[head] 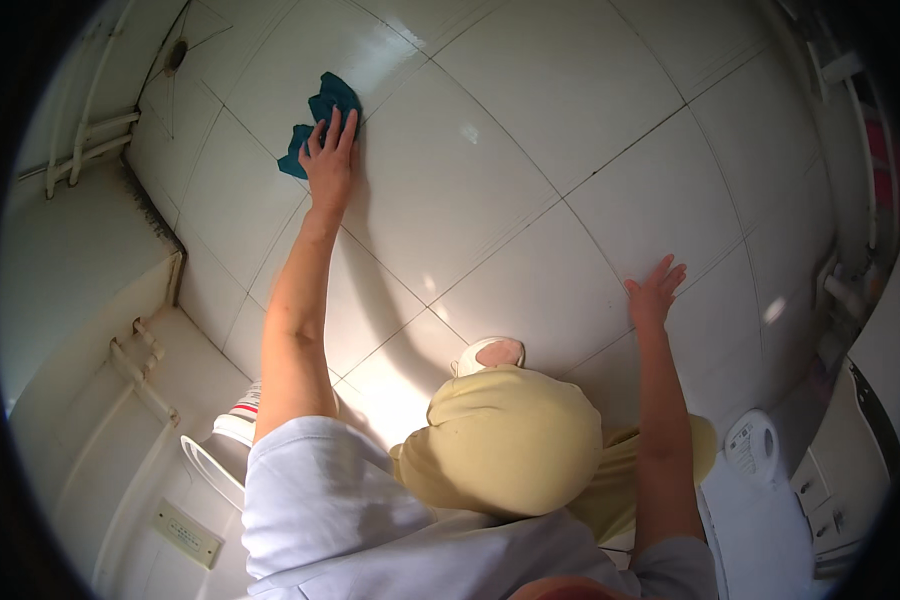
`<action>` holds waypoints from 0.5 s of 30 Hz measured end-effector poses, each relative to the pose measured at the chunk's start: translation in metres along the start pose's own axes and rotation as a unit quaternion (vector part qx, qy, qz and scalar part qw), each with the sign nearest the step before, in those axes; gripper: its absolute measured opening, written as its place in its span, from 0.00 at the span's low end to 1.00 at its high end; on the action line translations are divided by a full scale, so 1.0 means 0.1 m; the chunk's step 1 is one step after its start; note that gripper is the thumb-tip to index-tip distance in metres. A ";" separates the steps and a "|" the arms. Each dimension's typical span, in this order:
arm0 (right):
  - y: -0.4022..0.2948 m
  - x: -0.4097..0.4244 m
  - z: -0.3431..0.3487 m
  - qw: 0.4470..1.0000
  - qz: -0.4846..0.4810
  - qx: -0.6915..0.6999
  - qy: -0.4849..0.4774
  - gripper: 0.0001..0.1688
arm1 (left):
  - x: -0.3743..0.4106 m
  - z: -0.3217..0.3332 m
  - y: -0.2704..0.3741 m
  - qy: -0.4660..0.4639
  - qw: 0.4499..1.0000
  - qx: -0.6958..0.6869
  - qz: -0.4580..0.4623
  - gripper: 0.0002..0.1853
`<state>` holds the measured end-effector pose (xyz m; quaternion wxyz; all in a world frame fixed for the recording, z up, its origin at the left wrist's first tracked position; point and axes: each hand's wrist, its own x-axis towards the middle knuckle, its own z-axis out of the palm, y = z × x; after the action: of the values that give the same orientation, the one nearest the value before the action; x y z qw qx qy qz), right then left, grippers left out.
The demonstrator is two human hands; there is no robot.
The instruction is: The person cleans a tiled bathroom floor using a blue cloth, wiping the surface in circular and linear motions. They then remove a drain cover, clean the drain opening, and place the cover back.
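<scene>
My left hand (pixel 330 169) reaches far forward, fingers spread over a crumpled teal cloth (pixel 335 91). It presses the cloth against the pale tiled floor (pixel 495 172). A shiny, wet-looking patch of floor lies just beyond the cloth. Off to the right, my right hand (pixel 651 298) holds nothing, and its fingers are apart. It is low over the tiles; whether it touches them I cannot tell. Between my arms is a bent knee in yellow trousers (pixel 514 442), with a light-coloured shoe (pixel 491 354) in front of it.
A round floor drain (pixel 176 56) sits at the far left. White pipes (pixel 82 146) run along the left wall. A white container with an open rim (pixel 214 450) stands near my left elbow. At the right are a white object with a label (pixel 752 446) and a white cabinet (pixel 817 480).
</scene>
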<state>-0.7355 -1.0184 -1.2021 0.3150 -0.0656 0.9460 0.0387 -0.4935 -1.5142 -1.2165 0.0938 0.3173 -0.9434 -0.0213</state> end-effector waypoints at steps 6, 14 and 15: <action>-0.05 0.15 -0.27 0.990 0.055 -0.086 -0.102 0.60 | -0.97 -0.22 0.33 -0.116 0.987 -0.055 0.095 0.32; -1.55 0.79 -1.98 0.960 -0.213 -0.098 -0.150 0.38 | -0.40 -0.16 0.29 -0.074 0.989 -0.127 -0.026 0.34; -1.81 0.82 -2.16 0.952 -0.252 -0.123 -0.118 0.36 | -0.39 -0.15 0.29 -0.080 0.988 -0.128 -0.042 0.34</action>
<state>-0.9014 -1.2298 -1.0843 0.4132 -0.3354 0.8427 0.0816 -0.4776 -1.4669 -1.2053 0.0570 0.3391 -0.9232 -0.1714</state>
